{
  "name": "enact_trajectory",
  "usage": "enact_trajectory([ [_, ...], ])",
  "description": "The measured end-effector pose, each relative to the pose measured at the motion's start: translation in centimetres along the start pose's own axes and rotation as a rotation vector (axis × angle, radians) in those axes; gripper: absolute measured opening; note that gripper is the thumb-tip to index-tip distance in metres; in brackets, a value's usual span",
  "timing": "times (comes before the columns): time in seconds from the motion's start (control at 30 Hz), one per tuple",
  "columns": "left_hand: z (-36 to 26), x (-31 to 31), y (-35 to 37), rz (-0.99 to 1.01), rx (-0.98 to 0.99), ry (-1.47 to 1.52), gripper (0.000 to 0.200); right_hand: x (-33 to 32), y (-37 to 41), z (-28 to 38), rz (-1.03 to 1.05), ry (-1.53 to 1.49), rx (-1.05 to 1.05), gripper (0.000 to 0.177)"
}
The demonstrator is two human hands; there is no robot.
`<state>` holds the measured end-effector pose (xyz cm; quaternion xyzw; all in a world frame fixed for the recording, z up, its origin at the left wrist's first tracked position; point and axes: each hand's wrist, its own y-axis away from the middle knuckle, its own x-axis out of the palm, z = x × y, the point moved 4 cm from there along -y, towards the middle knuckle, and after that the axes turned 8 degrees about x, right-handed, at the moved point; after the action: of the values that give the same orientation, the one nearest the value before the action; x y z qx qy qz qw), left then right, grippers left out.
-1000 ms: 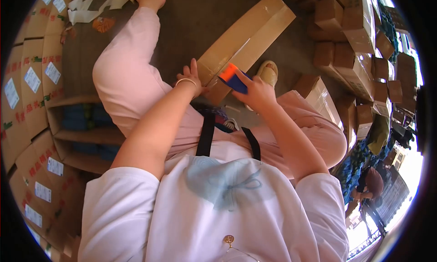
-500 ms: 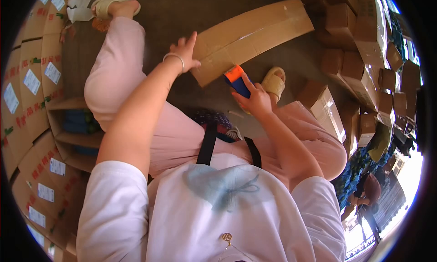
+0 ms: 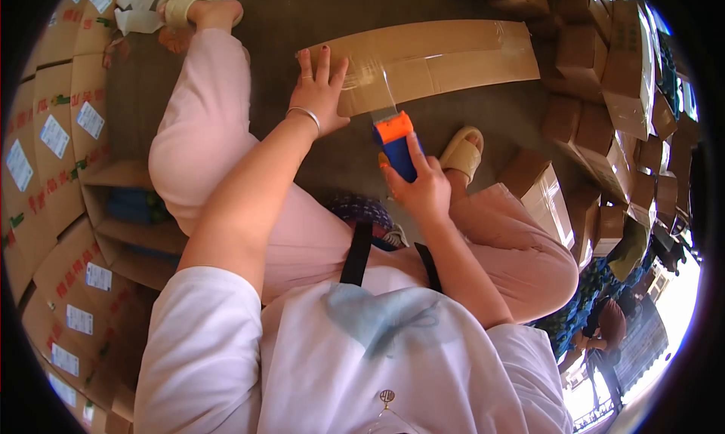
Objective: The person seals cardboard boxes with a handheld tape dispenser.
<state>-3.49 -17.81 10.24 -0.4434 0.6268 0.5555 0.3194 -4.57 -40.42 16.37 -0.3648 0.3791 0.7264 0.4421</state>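
A long brown cardboard box (image 3: 461, 53) lies in front of me, with shiny clear tape across its surface near the left end. My left hand (image 3: 320, 90) rests on that left end, fingers spread and palm down. In my right hand (image 3: 424, 189) is an orange and blue tape dispenser (image 3: 402, 143), gripped by its blue part. Its orange head sits just off the near edge of the cardboard, and a strip of clear tape (image 3: 388, 94) runs from the head onto the cardboard. The underside of the cardboard is hidden.
Stacked labelled cartons (image 3: 57, 136) stand on the left, beside a shelf-like open box (image 3: 124, 179) with blue items inside. Many cartons (image 3: 604, 132) are piled on the right. White paper scraps (image 3: 140, 11) lie by my left sandal. A person (image 3: 608, 328) is at the lower right.
My left hand now lies flatter on the cardboard, which has turned closer to level. The tape dispenser has moved slightly down, off the near edge, with tape now stretched to it.
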Motion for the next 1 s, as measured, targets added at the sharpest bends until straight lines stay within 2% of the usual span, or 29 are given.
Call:
enact_trajectory([
  [0.07, 0.7, -0.6, -0.3, -0.006, 0.005, 0.019, 0.113, 1.7, 0.0, -0.6, 0.058, 0.065, 0.087, 0.073],
  [0.13, 1.6, -2.5, -0.9, 0.080, 0.005, 0.131, 0.112, 2.5, -1.4, -0.4, 0.014, 0.071, 0.053, 0.072],
  [0.2, 4.8, -3.4, -3.0, 0.002, 0.031, 0.084, 0.107, 2.5, -4.7, 1.5, -0.013, 0.084, -0.024, 0.074],
  [0.27, 8.3, -5.0, -6.1, 0.068, 0.163, 0.256, 0.101, 1.8, -8.9, 4.8, -0.050, 0.125, -0.062, 0.074],
  [0.3, 9.1, -7.0, -6.6, 0.145, 0.103, 0.339, 0.094, 1.5, -11.0, 6.3, -0.102, 0.129, -0.102, 0.074],
  [0.37, 9.1, -7.9, -6.5, 0.083, 0.007, 0.211, 0.101, 0.2, -14.2, 9.9, 0.000, 0.155, -0.038, 0.074],
  [0.4, 8.4, -7.7, -6.2, -0.038, -0.020, 0.035, 0.105, -0.2, -15.4, 11.3, 0.040, 0.161, -0.015, 0.075],
  [0.43, 6.9, -7.8, -5.2, -0.033, -0.062, -0.009, 0.119, -0.3, -16.3, 11.9, 0.086, 0.180, 0.016, 0.075],
  [0.53, 6.2, -6.8, -5.0, -0.012, -0.098, -0.139, 0.133, -0.4, -16.2, 11.0, 0.114, 0.197, 0.032, 0.075],
  [0.57, 6.4, -6.5, -5.3, -0.021, -0.094, -0.127, 0.135, -0.5, -15.4, 10.5, 0.058, 0.183, 0.014, 0.074],
  [0.6, 6.4, -6.4, -5.3, -0.015, -0.090, -0.123, 0.135, -0.4, -14.3, 9.9, 0.001, 0.162, -0.004, 0.074],
  [0.8, 8.0, -6.5, -7.0, -0.067, -0.054, 0.012, 0.138, 5.3, -5.0, 0.2, 0.055, 0.075, 0.130, 0.076],
  [1.0, 11.1, -7.2, -10.8, 0.019, 0.003, 0.037, 0.138, 9.2, -4.5, -0.8, -0.053, -0.019, 0.147, 0.079],
])
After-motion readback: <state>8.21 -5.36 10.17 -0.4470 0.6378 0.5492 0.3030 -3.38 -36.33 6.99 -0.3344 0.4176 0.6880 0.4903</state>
